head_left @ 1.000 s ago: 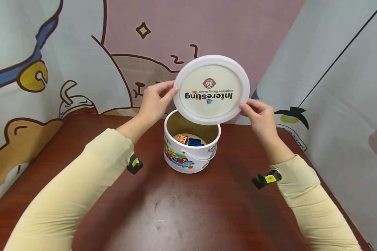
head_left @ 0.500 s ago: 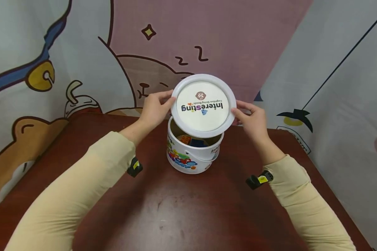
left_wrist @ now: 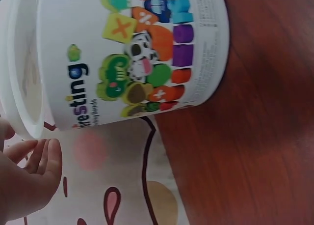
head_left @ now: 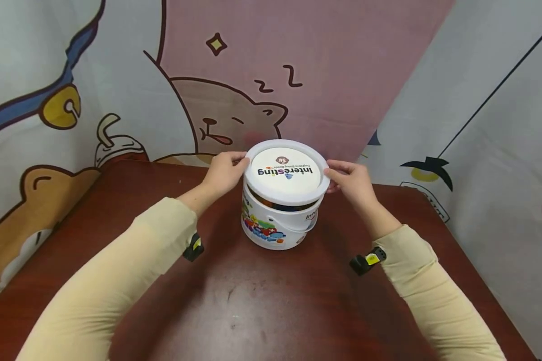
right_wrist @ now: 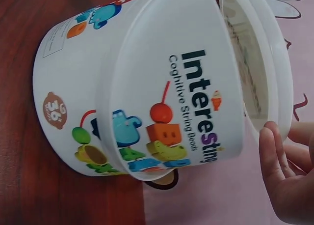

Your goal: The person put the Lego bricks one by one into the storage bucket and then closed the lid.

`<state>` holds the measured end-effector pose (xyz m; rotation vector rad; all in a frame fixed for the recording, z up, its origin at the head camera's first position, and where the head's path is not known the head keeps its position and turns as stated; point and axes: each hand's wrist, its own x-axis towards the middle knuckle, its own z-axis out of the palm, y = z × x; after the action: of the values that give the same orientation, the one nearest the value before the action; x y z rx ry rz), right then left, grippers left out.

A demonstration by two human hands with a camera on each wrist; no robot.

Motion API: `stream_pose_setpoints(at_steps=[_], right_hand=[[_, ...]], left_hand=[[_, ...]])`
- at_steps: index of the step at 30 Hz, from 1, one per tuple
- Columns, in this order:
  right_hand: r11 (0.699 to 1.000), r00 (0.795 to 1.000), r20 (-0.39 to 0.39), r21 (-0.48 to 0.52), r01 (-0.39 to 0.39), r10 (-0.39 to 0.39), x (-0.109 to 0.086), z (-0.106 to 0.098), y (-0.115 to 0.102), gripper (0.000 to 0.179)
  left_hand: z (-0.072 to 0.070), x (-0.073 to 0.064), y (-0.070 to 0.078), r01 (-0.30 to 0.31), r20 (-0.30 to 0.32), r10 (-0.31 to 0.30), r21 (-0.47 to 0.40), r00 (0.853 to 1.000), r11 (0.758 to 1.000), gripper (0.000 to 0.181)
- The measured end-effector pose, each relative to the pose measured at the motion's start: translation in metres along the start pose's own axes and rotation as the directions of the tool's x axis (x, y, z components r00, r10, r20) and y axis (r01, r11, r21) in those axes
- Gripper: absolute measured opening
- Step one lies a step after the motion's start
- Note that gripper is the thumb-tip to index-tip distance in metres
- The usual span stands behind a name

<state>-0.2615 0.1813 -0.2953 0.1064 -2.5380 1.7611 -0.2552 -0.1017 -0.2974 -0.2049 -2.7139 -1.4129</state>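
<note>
A round white lid (head_left: 286,170) printed "Interesting" is held level, just over the mouth of a white printed bucket (head_left: 271,228). My left hand (head_left: 226,173) pinches the lid's left edge between thumb and fingers. On the opposite edge, my right hand (head_left: 353,184) pinches the rim the same way. A dark gap shows at the front between lid and bucket, with the contents mostly hidden. In the right wrist view the lid's underside (right_wrist: 245,53) stands apart from the bucket's rim. The bucket's white handle (right_wrist: 115,87) hangs down against its side.
The bucket stands on a dark red-brown table (head_left: 253,301) near its far edge. Behind the table hangs a cloth backdrop (head_left: 343,65) with cartoon animals. Each sleeve cuff bears a black wrist camera, one on the left (head_left: 193,247) and one on the right (head_left: 367,260).
Both hands have brought the lid down and slightly left, from tilted high above the bucket to nearly flat over its mouth. The blocks inside have gone from view. The bucket stays in place.
</note>
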Motion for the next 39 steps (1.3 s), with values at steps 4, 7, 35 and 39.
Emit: stream_pose_setpoints(at_steps=[4,7,35,39], right_hand=[[1.000,0.999,0.047,-0.006,-0.025,0.026,0.002,0.001,0.007,0.046],[0.998,0.996,0.063,-0.017,-0.057,0.058,0.003,0.000,0.014,0.046],[0.997,0.985,0.151,-0.007,-0.080,0.080,0.006,0.001,0.031,0.046],[0.997,0.987,0.144,-0.008,-0.072,0.072,0.007,0.003,0.033,0.046]], left_hand=[[0.004,0.000,-0.008,0.014,0.006,-0.014,0.001,1.000,1.000,0.043],[0.009,0.000,-0.012,0.019,0.016,-0.019,0.011,1.000,1.000,0.042],[0.015,-0.003,-0.022,0.064,0.036,-0.065,0.031,0.997,0.997,0.043],[0.014,-0.003,-0.022,0.070,0.049,-0.072,0.050,0.996,0.996,0.044]])
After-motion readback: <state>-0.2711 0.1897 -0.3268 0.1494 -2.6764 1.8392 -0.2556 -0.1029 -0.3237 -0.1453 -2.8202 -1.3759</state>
